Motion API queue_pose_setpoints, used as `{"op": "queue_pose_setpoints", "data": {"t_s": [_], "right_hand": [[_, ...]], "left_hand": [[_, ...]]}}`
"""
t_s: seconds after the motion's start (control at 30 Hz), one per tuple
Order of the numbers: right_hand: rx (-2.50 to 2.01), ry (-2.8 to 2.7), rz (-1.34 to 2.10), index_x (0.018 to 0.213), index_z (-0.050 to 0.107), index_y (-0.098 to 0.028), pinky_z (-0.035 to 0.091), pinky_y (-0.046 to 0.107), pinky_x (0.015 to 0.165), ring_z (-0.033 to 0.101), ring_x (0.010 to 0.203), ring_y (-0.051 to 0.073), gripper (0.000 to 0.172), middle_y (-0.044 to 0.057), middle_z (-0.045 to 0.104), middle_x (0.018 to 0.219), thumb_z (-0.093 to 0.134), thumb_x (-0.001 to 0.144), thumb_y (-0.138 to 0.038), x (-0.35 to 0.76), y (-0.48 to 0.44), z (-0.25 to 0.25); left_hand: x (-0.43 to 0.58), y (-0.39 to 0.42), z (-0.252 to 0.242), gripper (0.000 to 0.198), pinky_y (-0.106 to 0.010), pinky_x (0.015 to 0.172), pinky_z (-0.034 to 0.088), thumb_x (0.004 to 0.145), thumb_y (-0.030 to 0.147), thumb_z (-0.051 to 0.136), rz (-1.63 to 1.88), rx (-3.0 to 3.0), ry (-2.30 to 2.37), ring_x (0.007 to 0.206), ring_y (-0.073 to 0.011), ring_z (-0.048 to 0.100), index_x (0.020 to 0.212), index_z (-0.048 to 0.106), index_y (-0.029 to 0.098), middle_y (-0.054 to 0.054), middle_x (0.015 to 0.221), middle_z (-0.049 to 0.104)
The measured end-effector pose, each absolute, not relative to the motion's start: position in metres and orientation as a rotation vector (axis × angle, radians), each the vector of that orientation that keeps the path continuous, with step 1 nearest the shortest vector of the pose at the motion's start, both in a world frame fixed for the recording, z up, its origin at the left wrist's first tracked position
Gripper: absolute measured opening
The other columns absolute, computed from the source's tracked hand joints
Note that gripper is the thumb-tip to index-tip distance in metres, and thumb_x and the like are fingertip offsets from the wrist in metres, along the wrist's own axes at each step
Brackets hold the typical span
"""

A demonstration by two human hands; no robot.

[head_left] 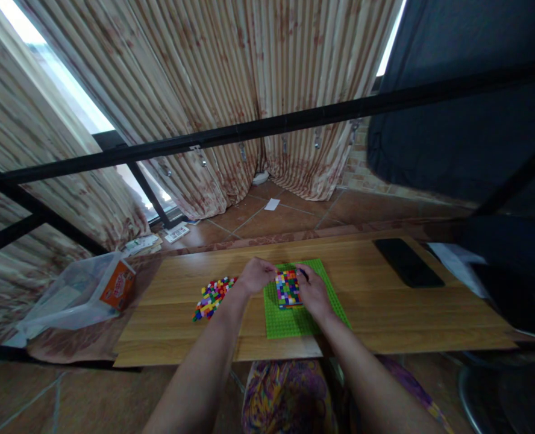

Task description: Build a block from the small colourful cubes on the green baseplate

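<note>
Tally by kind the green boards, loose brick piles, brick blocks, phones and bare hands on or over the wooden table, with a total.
Green board: 1
Loose brick pile: 1, its bricks too small to count surely
Brick block: 1
Black phone: 1
Hands: 2, left hand and right hand
Total: 6

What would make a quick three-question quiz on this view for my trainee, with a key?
1. Which hand is nearer the loose bricks?
2. True or false: the dark flat slab lies on the green baseplate.
3. The right hand is at: A, the loose bricks; B, the multicoloured brick block; C, the dark flat slab.

Key: 1, the left hand; 2, false, it lies on the wooden table, to the right of the green baseplate; 3, B.
</note>
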State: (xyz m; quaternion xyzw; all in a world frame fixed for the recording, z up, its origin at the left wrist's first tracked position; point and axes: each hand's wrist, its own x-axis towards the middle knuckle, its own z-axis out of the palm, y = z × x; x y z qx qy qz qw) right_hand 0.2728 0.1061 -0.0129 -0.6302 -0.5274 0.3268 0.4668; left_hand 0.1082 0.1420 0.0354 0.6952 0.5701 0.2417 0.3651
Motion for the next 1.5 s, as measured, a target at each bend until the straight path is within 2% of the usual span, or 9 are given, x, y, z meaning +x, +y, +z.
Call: {"op": "queue_pose_setpoints", "data": {"t_s": [0.17, 0.3, 0.5, 0.6, 0.77, 1.13, 1.33, 1.4, 1.5], "right_hand": [[-1.562, -1.308, 0.761, 0.109, 0.064, -0.018, 0.046, 0.04, 0.092, 0.062, 0.099, 0.023, 0.04, 0.011, 0.068, 0.107, 0.037, 0.085, -0.035, 0.27, 0.104, -0.011], [-1.562, -1.313, 0.747, 0.111, 0.062, -0.017, 0.046, 0.04, 0.092, 0.062, 0.098, 0.023, 0.042, 0.011, 0.068, 0.106, 0.034, 0.086, -0.035, 0.269, 0.101, -0.01], [-1.564, -1.32, 0.725, 0.111, 0.063, -0.016, 0.045, 0.041, 0.092, 0.062, 0.097, 0.024, 0.043, 0.012, 0.068, 0.106, 0.035, 0.086, -0.037, 0.27, 0.1, -0.012], [-1.562, -1.324, 0.713, 0.111, 0.063, -0.018, 0.045, 0.04, 0.093, 0.061, 0.1, 0.023, 0.042, 0.011, 0.068, 0.108, 0.036, 0.085, -0.037, 0.27, 0.1, -0.013], [-1.556, -1.325, 0.732, 0.113, 0.062, -0.019, 0.046, 0.041, 0.091, 0.062, 0.096, 0.023, 0.043, 0.009, 0.068, 0.106, 0.035, 0.086, -0.04, 0.272, 0.099, -0.014], [-1.627, -1.357, 0.656, 0.11, 0.065, -0.017, 0.046, 0.04, 0.087, 0.061, 0.094, 0.024, 0.046, 0.012, 0.068, 0.104, 0.036, 0.083, -0.04, 0.274, 0.096, -0.011], [-1.58, -1.33, 0.727, 0.113, 0.063, -0.018, 0.047, 0.04, 0.084, 0.062, 0.089, 0.023, 0.045, 0.011, 0.068, 0.106, 0.038, 0.084, -0.042, 0.276, 0.097, -0.017], [-1.589, -1.329, 0.723, 0.112, 0.063, -0.018, 0.047, 0.04, 0.084, 0.062, 0.089, 0.023, 0.044, 0.01, 0.068, 0.105, 0.039, 0.083, -0.042, 0.277, 0.097, -0.017], [-1.61, -1.338, 0.7, 0.11, 0.064, -0.018, 0.047, 0.039, 0.085, 0.062, 0.09, 0.024, 0.044, 0.011, 0.069, 0.103, 0.038, 0.083, -0.041, 0.276, 0.097, -0.017]], "left_hand": [[0.107, 0.143, 0.027, 0.018, -0.018, 0.048, 0.035, 0.068, 0.017, 0.057, 0.66, 1.72, 1.436, 0.049, -0.0077, 0.043, 0.07, 0.074, 0.012, 0.004, 0.049, 0.054], [0.109, 0.14, 0.022, 0.016, -0.02, 0.055, 0.042, 0.067, 0.016, 0.059, 0.73, 1.657, 1.411, 0.054, -0.0096, 0.051, 0.072, 0.073, 0.013, 0.003, 0.056, 0.061], [0.115, 0.119, 0.009, 0.03, -0.024, 0.077, 0.05, 0.074, 0.012, 0.056, 0.898, 1.526, 1.365, 0.083, -0.0135, 0.065, 0.101, 0.07, 0.015, -0.004, 0.088, 0.073], [0.118, 0.115, 0.003, 0.029, -0.023, 0.072, 0.05, 0.082, 0.017, 0.049, 0.962, 1.471, 1.384, 0.082, -0.0133, 0.064, 0.102, 0.069, 0.015, -0.004, 0.088, 0.073], [0.129, 0.12, -0.004, 0.031, -0.022, 0.063, 0.047, 0.085, 0.034, 0.05, 1.044, 1.406, 1.454, 0.067, -0.0123, 0.059, 0.083, 0.072, 0.012, -0.002, 0.071, 0.069], [0.148, 0.105, 0.005, 0.026, -0.022, 0.059, 0.042, 0.083, 0.031, 0.053, 1.136, 1.326, 1.641, 0.064, -0.0132, 0.058, 0.079, 0.073, 0.014, 0.0, 0.066, 0.066], [0.139, 0.072, 0.019, 0.029, -0.024, 0.075, 0.046, 0.092, 0.028, 0.04, 1.249, 1.351, 1.697, 0.081, -0.0147, 0.062, 0.094, 0.066, 0.016, -0.006, 0.09, 0.069], [0.123, 0.047, 0.02, 0.022, -0.024, 0.077, 0.046, 0.09, 0.026, 0.045, 1.368, 1.341, 1.73, 0.086, -0.0146, 0.062, 0.101, 0.062, 0.016, -0.007, 0.098, 0.068], [0.087, 0.008, 0.016, 0.02, -0.026, 0.074, 0.047, 0.085, 0.027, 0.052, 1.405, 1.257, 1.973, 0.079, -0.0149, 0.062, 0.101, 0.057, 0.016, -0.006, 0.09, 0.066]]}}
